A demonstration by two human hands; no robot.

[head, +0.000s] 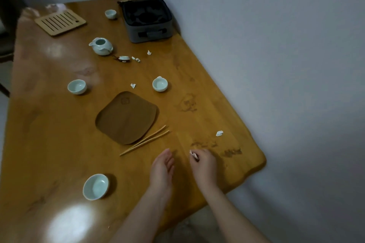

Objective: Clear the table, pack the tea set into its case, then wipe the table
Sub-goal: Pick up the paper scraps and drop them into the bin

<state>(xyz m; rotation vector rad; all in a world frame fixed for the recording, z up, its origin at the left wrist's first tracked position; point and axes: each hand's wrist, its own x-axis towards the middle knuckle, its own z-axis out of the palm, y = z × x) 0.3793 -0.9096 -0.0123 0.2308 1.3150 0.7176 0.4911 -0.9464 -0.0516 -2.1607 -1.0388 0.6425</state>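
Right hand (203,161) pinches a white paper scrap (194,155) in a closed grip, just right of the chopsticks (145,140); left hand (163,165) open, cupped palm-up, empty. Step looks like litter pickup off the table (49,144). Best: drop scrap into the cupped palm, then collect the scrap (219,133) further right. Case (147,18) sits open, well beyond the chopsticks; cups unpacked.

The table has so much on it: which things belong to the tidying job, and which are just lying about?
Part of the job: teapot, four teacups, lid, slatted bamboo tray, brown tray, tongs, grey case, paper scraps, stains.

Just there: wall, chair.
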